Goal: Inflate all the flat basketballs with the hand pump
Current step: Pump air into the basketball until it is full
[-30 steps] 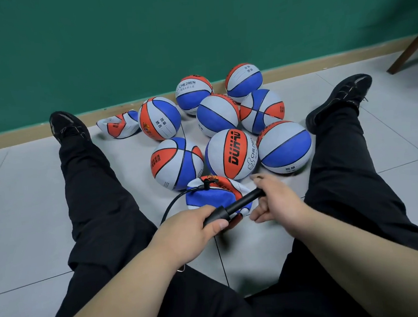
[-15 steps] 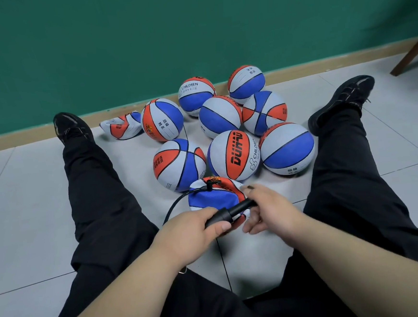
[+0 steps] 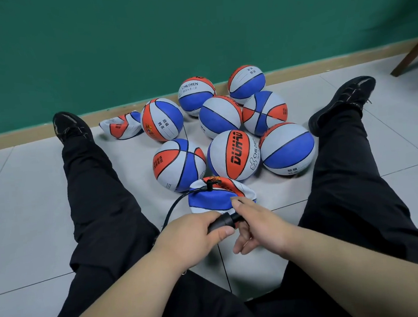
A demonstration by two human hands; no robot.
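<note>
I sit on the floor with legs spread. Between them lies a flat, crumpled basketball (image 3: 216,196) in blue, white and orange, with a black hose (image 3: 174,208) plugged into its top. My left hand (image 3: 191,237) grips the black pump barrel (image 3: 222,223). My right hand (image 3: 261,226) holds the pump's handle end, pushed in close to the barrel, fingers partly loose. Several inflated balls (image 3: 232,155) cluster beyond. Another flat ball (image 3: 123,126) lies crumpled by the wall.
My left shoe (image 3: 69,125) and right shoe (image 3: 343,99) frame the balls. A green wall with a wooden skirting board (image 3: 26,136) runs behind. A brown furniture leg (image 3: 412,54) stands at far right. Grey floor tiles (image 3: 19,210) lie to the left.
My right hand has moved left toward my left hand, pushing the pump handle in; much less of the black rod shows between them now.
</note>
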